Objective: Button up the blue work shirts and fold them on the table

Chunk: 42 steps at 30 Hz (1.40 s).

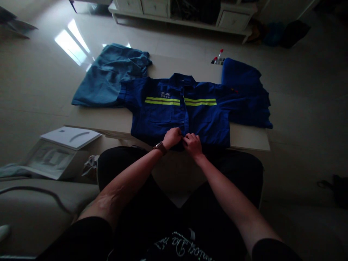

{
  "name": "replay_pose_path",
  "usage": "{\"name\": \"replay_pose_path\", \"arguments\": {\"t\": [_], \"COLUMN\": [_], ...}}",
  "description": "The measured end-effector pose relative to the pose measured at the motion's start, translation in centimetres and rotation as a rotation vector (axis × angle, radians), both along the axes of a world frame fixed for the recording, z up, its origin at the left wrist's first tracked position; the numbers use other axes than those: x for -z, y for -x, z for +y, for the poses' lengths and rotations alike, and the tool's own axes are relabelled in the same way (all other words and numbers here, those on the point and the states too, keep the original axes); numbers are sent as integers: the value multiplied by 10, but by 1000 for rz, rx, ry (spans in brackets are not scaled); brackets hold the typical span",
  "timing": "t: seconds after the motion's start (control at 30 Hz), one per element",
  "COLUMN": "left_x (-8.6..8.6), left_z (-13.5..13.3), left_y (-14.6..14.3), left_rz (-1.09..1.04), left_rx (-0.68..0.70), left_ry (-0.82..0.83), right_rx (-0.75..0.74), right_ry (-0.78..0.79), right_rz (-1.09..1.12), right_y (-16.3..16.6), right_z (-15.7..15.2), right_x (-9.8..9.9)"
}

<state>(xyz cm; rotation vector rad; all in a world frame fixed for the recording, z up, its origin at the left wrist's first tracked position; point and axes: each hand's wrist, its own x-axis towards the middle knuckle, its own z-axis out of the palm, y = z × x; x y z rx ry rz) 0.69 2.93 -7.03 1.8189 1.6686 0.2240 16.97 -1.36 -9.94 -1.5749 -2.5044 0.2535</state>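
Note:
A dark blue work shirt [174,116] with yellow-green reflective stripes lies flat, front up, on a low pale table [108,121]. My left hand [172,137] and my right hand [192,144] meet at the bottom of its front placket, near the table's front edge. Both hands are closed, pinching the shirt's hem where the two front halves join. A brown watch sits on my left wrist. What lies between the fingertips is too small to make out.
A lighter blue garment [108,74] lies crumpled at the table's back left, a folded dark blue cloth [244,90] at the right. Two bottles [219,58] stand behind the table. A white box [58,152] rests on the sofa at my left. A white cabinet [179,12] lines the far wall.

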Motion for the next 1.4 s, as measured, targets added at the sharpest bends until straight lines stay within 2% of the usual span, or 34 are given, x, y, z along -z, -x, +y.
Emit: {"name": "replay_pose_path", "arguments": {"t": [0.1,0.23,0.33,0.43,0.5,0.6,0.7,0.87,1.07,1.4], "left_x": [2,0,-1,-2,-1,0,-1,-6,-7,-25], "left_z": [-1,-2,-2,-1,-1,-1,-1,-1,-1,0], "left_y": [1,1,0,-1,-2,0,4,11,12,13], "left_rz": [-25,-17,-37,-32,-28,-25,-45,-69,-8,154], "left_rx": [-43,-196,-254,-259,-244,-191,-88,70,229,470], "left_ry": [3,62,118,124,117,95,75,24,-135,-149], "right_rx": [-17,-7,-35,-34,62,285,409,340,258,242], "right_ry": [30,59,96,131,126,110,136,164,172,188], "right_rz": [23,43,77,235,421,640,695,632,537,506], "right_y": [-4,-4,-3,-3,-4,-5,-5,-6,-6,-7], "right_z": [2,2,1,1,3,7,10,10,9,9], "right_x": [-1,-2,-1,6,11,16,18,15,12,12]}}
